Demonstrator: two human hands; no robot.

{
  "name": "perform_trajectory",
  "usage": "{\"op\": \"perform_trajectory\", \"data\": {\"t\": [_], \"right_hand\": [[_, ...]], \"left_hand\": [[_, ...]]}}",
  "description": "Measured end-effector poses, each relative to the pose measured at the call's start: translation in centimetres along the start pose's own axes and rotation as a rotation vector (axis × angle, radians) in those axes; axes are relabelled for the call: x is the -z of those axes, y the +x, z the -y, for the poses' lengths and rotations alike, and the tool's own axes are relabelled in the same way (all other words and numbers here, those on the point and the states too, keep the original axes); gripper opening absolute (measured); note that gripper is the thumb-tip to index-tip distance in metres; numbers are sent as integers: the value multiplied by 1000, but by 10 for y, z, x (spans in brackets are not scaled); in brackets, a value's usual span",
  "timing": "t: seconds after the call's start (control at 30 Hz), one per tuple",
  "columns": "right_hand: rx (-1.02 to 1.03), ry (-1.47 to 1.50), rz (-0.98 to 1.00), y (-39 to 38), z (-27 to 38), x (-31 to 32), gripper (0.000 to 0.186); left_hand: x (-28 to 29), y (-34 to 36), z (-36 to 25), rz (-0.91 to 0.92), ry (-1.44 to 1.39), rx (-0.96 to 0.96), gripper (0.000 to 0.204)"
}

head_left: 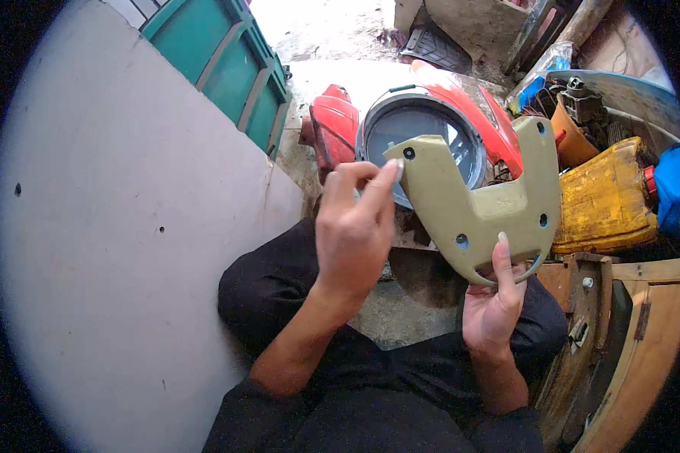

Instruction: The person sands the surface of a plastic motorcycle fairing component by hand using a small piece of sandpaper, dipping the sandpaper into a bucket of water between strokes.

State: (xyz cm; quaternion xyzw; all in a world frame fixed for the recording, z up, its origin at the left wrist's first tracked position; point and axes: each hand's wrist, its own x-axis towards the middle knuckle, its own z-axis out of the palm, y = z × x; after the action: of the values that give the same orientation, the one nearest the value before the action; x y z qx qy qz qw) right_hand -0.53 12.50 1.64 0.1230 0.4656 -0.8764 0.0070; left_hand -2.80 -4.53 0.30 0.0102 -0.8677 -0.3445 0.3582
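An olive-green U-shaped plastic panel (480, 215), with two raised arms and several screw holes, is held tilted up in front of me. My right hand (497, 306) grips its lower rim, thumb on the front face and the other fingers behind. At the tip of the panel's left arm is my left hand (355, 226), slightly blurred, its fingers curled and thumb pressed in. Whatever lies between those fingertips, if anything, is too small to make out. Behind the panel stands a round basin of water (370, 124), partly covered by it.
Red plastic body panels (334, 124) lie around the basin. To the right are a yellow jerrycan (608, 200), an orange bucket (574, 140) and wooden pieces (646, 325). A white wall (128, 226) closes off the left, with a green ribbed panel (219, 68) beyond it.
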Motion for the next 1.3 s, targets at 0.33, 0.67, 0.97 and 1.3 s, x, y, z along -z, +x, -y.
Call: {"op": "perform_trajectory", "data": {"t": [0.33,0.67,0.97,1.3], "right_hand": [[111,50,-98,15,4,7,35],[113,73,-190,18,22,12,40],[11,95,-234,19,35,15,44],[-48,-7,-166,36,30,25,42]], "left_hand": [[-9,-25,-21,219,-297,-19,26],[-98,-60,80,-77,-339,753,14],[-169,-190,211,377,39,1148,24],[-174,-177,238,507,-281,966,17]]}}
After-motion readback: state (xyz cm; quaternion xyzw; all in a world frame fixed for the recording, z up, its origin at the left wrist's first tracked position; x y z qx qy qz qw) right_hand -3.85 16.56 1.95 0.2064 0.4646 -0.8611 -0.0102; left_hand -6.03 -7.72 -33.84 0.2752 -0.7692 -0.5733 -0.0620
